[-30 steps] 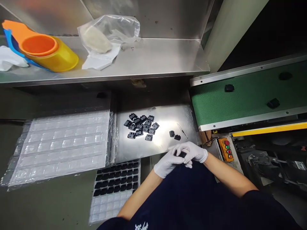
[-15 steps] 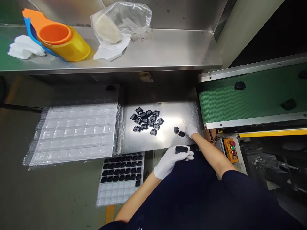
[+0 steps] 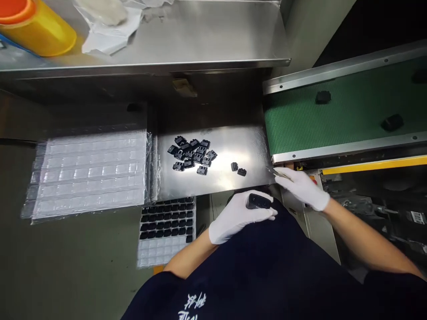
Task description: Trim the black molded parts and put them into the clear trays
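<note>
My gloved left hand (image 3: 235,215) is closed around a black plastic part (image 3: 259,201), held just in front of my body near the metal table's front edge. My right hand (image 3: 302,186), also in a white glove, grips slim metal tweezers (image 3: 279,173) whose tips point left over the table's right corner. Two small black parts (image 3: 242,172) lie on the metal table (image 3: 220,189), left of the tweezers. Farther left on it is a loose heap of several black plastic parts (image 3: 196,155).
Stacked clear blister trays (image 3: 90,169) stand at the left. Below them is a tray partly filled with black parts (image 3: 167,251). A green conveyor belt (image 3: 296,122) carrying black parts runs at the right. A steel shelf (image 3: 207,35) holds a yellow container (image 3: 50,33) and a plastic bag.
My right hand has moved right and back from the two small parts, with the tweezers in it. My left hand still holds its black part, now tilted. The camera view has shifted.
</note>
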`<control>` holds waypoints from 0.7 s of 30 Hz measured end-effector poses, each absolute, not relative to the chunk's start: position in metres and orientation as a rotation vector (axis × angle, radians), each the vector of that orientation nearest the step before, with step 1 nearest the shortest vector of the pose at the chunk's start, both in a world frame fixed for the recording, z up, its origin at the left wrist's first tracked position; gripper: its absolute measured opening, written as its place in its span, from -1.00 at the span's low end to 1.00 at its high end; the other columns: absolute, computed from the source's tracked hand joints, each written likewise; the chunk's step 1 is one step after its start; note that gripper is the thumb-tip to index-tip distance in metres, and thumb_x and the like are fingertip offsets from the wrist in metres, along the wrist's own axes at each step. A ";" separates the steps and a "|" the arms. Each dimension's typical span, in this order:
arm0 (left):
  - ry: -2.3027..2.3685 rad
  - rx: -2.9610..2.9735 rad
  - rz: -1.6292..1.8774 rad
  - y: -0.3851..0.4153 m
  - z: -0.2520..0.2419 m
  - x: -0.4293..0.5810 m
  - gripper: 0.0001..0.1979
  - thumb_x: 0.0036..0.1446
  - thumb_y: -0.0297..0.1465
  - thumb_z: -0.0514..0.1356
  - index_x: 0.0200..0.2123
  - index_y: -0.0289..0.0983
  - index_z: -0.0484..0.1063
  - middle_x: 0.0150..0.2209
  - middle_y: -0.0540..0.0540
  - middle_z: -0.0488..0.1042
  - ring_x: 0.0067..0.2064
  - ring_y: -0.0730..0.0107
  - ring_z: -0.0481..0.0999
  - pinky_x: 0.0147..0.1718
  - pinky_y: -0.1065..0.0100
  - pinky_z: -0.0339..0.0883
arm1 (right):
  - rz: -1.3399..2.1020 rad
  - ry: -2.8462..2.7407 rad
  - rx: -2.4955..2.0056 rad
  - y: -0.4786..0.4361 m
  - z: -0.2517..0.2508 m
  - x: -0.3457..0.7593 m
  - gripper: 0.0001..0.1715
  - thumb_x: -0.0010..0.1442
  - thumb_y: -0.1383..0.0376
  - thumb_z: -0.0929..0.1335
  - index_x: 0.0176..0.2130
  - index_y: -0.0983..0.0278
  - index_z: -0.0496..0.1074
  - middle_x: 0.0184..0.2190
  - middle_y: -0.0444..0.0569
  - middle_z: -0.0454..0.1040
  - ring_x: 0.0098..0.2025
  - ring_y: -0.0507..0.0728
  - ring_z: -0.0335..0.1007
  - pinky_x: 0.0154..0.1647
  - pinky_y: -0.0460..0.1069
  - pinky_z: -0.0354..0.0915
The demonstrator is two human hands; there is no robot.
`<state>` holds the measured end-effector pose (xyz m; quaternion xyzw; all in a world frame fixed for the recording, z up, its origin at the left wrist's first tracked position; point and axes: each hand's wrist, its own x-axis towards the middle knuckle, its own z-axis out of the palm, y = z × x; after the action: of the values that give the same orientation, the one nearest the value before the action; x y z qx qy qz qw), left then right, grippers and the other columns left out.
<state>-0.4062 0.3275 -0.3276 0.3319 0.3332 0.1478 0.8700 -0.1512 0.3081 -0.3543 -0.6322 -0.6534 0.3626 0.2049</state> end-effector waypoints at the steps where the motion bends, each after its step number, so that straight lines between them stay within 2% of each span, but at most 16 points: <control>1: 0.687 0.725 0.264 0.325 -0.323 -0.401 -0.50 0.01 -0.26 0.54 -0.04 -0.38 0.55 -0.15 -0.30 0.70 -0.12 0.06 0.72 0.04 0.05 0.55 | 0.958 -1.918 -1.733 0.301 -0.327 -0.145 -0.51 0.44 0.00 0.28 0.17 0.15 0.55 0.00 -0.01 0.64 -0.01 0.21 0.59 0.02 0.07 0.46; 2: 0.673 0.756 0.219 0.322 -0.319 -0.396 -0.50 0.00 -0.26 0.55 -0.05 -0.37 0.56 -0.16 -0.29 0.70 -0.12 0.06 0.72 0.03 0.04 0.56 | 0.891 -2.023 -1.707 0.296 -0.302 -0.140 -0.54 0.44 0.01 0.30 0.12 0.16 0.58 -0.06 0.00 0.66 -0.06 0.20 0.59 -0.02 0.05 0.45; 4: 0.640 0.794 0.141 0.316 -0.313 -0.386 -0.53 -0.01 -0.27 0.55 -0.07 -0.36 0.57 -0.19 -0.26 0.70 -0.15 0.08 0.73 0.01 0.05 0.57 | 0.817 -2.294 -1.644 0.287 -0.260 -0.133 -0.59 0.47 0.06 0.27 0.01 0.19 0.61 -0.26 -0.03 0.64 -0.29 0.12 0.55 -0.24 -0.01 0.38; 6: 0.611 0.791 0.076 0.310 -0.309 -0.376 -0.56 -0.01 -0.28 0.55 -0.11 -0.35 0.57 -0.22 -0.23 0.69 -0.16 0.09 0.72 0.00 0.05 0.58 | 0.671 -2.549 -1.598 0.279 -0.234 -0.128 -0.57 0.49 0.10 0.24 -0.11 0.23 0.61 -0.42 -0.06 0.56 -0.49 0.05 0.38 -0.43 -0.05 0.19; 9: 0.577 0.754 -0.004 0.302 -0.306 -0.363 -0.59 -0.02 -0.31 0.55 -0.15 -0.35 0.57 -0.25 -0.19 0.68 -0.13 0.07 0.72 -0.01 0.04 0.59 | 0.389 -2.814 -1.547 0.268 -0.217 -0.123 -0.52 0.49 0.12 0.22 -0.31 0.29 0.53 -0.54 -0.07 0.44 -0.59 0.01 0.17 -0.50 -0.04 -0.06; 12: 0.548 0.759 -0.060 0.295 -0.307 -0.354 -0.62 -0.01 -0.33 0.54 -0.16 -0.35 0.56 -0.25 -0.17 0.68 -0.14 0.09 0.72 -0.02 0.07 0.60 | 0.212 -2.968 -1.481 0.258 -0.212 -0.119 -0.58 0.45 0.20 0.26 -0.42 0.29 0.43 -0.62 -0.11 0.34 -0.62 0.01 0.07 -0.51 -0.02 -0.16; 15: 0.532 0.772 -0.075 0.290 -0.307 -0.349 -0.64 0.02 -0.33 0.52 -0.18 -0.36 0.54 -0.24 -0.15 0.69 -0.13 0.07 0.72 -0.03 0.09 0.58 | 0.175 -3.066 -1.433 0.254 -0.209 -0.116 -0.66 0.33 0.38 0.31 -0.50 0.27 0.35 -0.65 -0.13 0.28 -0.64 0.01 0.01 -0.52 -0.01 -0.17; 17: 0.531 0.769 -0.072 0.287 -0.307 -0.346 -0.62 -0.01 -0.31 0.54 -0.20 -0.36 0.54 -0.24 -0.15 0.69 -0.13 0.04 0.71 -0.04 0.08 0.59 | 0.259 -3.057 -1.448 0.253 -0.208 -0.115 -0.68 0.28 0.46 0.30 -0.50 0.26 0.36 -0.63 -0.13 0.31 -0.63 0.01 0.05 -0.50 0.00 -0.10; 21: 0.556 0.782 -0.078 0.283 -0.307 -0.341 -0.61 -0.03 -0.31 0.56 -0.22 -0.36 0.54 -0.25 -0.16 0.69 -0.16 0.09 0.72 -0.06 0.13 0.60 | 0.446 -3.007 -1.521 0.253 -0.206 -0.116 -0.70 0.29 0.48 0.29 -0.46 0.25 0.41 -0.57 -0.10 0.40 -0.57 0.04 0.18 -0.42 0.03 0.04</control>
<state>-0.3414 0.2825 -0.3068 0.3761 0.2675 -0.0377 0.8863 -0.1157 0.2534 -0.2060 -0.4438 -0.8773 0.1302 -0.1283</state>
